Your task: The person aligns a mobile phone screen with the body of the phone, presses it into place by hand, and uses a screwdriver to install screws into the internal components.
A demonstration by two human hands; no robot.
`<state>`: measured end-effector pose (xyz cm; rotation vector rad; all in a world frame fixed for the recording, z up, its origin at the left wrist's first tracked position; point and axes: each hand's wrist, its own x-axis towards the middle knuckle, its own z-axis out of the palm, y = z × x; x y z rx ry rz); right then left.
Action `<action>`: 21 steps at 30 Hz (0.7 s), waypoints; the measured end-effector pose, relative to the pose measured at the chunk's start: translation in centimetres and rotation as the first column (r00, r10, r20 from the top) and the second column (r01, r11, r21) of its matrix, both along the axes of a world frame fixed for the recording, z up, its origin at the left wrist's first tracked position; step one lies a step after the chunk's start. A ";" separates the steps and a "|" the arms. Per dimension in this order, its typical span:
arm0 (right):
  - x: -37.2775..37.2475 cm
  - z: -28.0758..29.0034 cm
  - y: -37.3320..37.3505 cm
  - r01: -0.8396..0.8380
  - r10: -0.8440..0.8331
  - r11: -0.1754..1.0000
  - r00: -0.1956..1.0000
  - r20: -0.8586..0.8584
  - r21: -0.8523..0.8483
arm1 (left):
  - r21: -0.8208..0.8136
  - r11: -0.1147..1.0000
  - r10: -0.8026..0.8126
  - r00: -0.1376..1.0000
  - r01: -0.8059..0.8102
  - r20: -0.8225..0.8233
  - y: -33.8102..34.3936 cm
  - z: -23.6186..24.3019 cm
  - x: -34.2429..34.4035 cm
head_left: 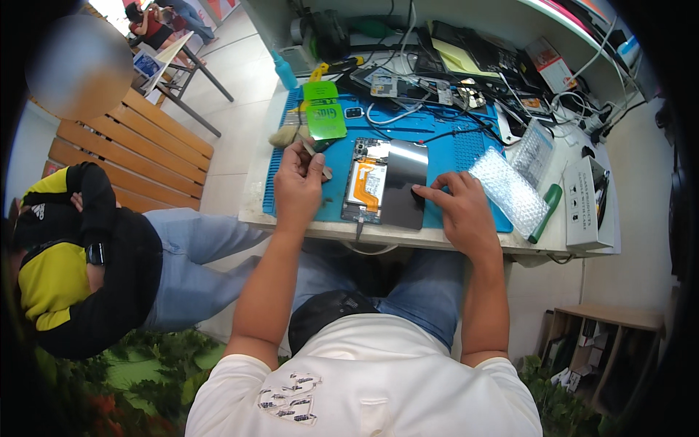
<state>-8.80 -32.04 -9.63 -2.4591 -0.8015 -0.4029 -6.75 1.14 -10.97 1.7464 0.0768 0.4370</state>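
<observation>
A small tool (320, 149) is pinched in the left hand (298, 182), mostly hidden. An opened phone (366, 182) is pressed by the right hand's (462, 207) spread fingertips, between both hands.

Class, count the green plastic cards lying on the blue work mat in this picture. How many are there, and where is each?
2. One green card lies at the blue mat's far-left corner; the other green card lies just nearer, overlapping it. More may be hidden under clutter.

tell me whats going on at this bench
A person seated at a white workbench works on an opened smartphone with an orange ribbon cable, lying on a blue work mat. The right hand presses fingertips on the phone's detached dark glossy panel. The left hand holds a small thin tool beside the phone. Another person in a black and yellow jacket sits to the left.
</observation>
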 end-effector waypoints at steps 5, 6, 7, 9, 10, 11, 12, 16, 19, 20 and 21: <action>-0.3 0.2 0.0 0.019 -0.018 1.000 1.000 -0.019 0.018 | 0.009 0.999 0.037 0.999 -0.037 -0.009 -0.2 -0.6 0.2; -0.3 0.3 -0.1 0.013 -0.013 1.000 1.000 -0.019 0.008 | 0.029 0.999 0.045 0.999 -0.045 -0.010 -0.2 -0.6 0.2; -0.3 0.4 -0.2 0.007 -0.007 1.000 1.000 -0.019 -0.002 | 0.048 0.997 0.054 0.998 -0.053 -0.011 -0.1 -0.5 0.2; -0.3 0.4 -0.2 0.015 -0.015 1.000 0.999 -0.029 -0.004 | 0.066 0.997 0.033 0.999 -0.030 -0.035 -0.3 -0.1 0.0; -0.4 0.5 -0.1 0.028 -0.028 1.000 0.999 -0.036 0.003 | 0.075 0.997 0.025 0.999 -0.022 -0.046 -0.4 0.1 0.0; -0.4 0.5 0.0 0.037 -0.037 0.999 0.998 -0.043 0.012 | 0.073 0.997 0.034 0.999 -0.031 -0.037 -0.3 -0.1 0.1; -0.5 0.4 0.0 0.040 -0.039 0.999 0.999 -0.022 0.005 | 0.071 0.997 0.043 0.999 -0.041 -0.027 -0.3 0.0 0.2; -0.1 -1.0 -0.7 0.011 -0.011 1.000 0.999 0.040 -0.011 | 0.158 0.985 0.071 0.997 -0.067 -0.022 -0.3 0.1 -0.2; -0.1 -1.3 -0.6 0.010 -0.010 1.000 1.000 0.025 0.025 | 0.175 0.980 0.096 0.995 -0.099 0.024 -0.9 0.7 0.1; -0.2 -1.0 -0.3 -0.002 0.001 0.999 1.000 0.005 0.035 | 0.111 0.991 0.076 0.997 -0.075 -0.005 -0.8 0.6 -0.1; -0.3 -0.8 -0.5 0.000 0.000 1.000 1.000 -0.021 0.030 | 0.120 0.992 0.053 0.998 -0.050 -0.025 -0.6 0.4 -0.1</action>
